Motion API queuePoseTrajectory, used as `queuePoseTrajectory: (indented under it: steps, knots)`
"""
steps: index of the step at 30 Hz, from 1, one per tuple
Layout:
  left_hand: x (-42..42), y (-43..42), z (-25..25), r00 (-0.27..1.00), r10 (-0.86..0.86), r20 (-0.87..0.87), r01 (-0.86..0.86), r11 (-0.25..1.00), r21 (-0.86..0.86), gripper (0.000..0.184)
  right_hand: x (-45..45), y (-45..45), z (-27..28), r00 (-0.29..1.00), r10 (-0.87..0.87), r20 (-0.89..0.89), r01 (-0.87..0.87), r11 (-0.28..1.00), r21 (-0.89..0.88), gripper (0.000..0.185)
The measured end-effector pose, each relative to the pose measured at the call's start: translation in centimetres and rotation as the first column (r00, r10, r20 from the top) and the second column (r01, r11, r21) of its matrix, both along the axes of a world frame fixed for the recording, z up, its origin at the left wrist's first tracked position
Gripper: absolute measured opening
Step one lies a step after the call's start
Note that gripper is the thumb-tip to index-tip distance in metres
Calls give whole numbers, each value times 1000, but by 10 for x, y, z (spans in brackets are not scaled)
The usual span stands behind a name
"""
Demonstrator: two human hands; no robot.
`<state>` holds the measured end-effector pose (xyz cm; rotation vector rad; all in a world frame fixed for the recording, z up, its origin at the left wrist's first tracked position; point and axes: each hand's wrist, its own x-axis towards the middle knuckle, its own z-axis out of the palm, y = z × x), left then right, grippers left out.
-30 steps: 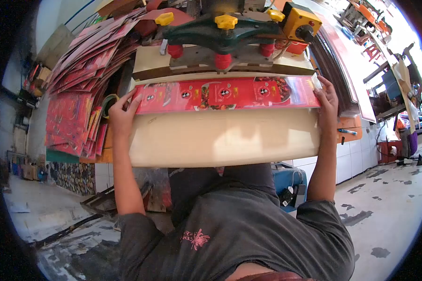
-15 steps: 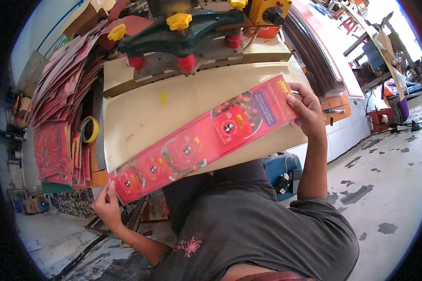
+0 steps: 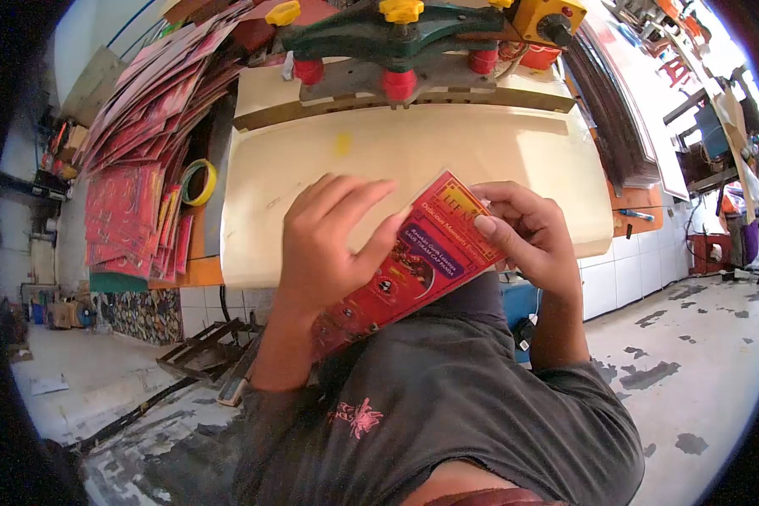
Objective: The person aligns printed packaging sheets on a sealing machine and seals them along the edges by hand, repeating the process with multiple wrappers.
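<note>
A long red printed strip (image 3: 426, 253), glossy and with a gold-and-purple panel at its upper end, slants across in front of my body. My right hand (image 3: 531, 236) pinches that upper end at its right edge, thumb on the printed face. Over the strip's left side hovers my left hand (image 3: 329, 244), fingers spread and thumb close to the edge; whether the thumb touches it I cannot tell. My left hand and forearm hide part of the strip, and its lower end is out of sight against my shirt.
A cream-topped worktable (image 3: 270, 185) lies ahead, with a green press (image 3: 388, 38) with yellow knobs at its back. Stacked red printed sheets (image 3: 126, 211) and a yellow tape roll (image 3: 199, 183) sit at left. A yellow control box (image 3: 551, 21) stands at back right.
My left hand has let go of the strip's lower left end and moved up and right, beside the upper end. The strip now slants more steeply, closer to my body; my right hand still grips it.
</note>
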<state>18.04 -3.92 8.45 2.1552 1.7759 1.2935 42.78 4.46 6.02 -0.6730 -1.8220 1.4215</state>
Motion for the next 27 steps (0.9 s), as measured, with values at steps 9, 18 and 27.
queuePoseTrajectory:
  steps: [9,18,27]
  knots:
    - [14,22,3,993,-99,-60,103,992,66,16,-1,-11,20,992,56,110,-46,995,-94,30]
    - [13,22,0,986,-61,-155,74,994,79,14,-4,-11,21,988,71,138,-54,991,-120,30]
    - [31,15,-8,953,246,-176,-231,968,102,18,-10,-15,22,968,53,247,-59,998,17,33]
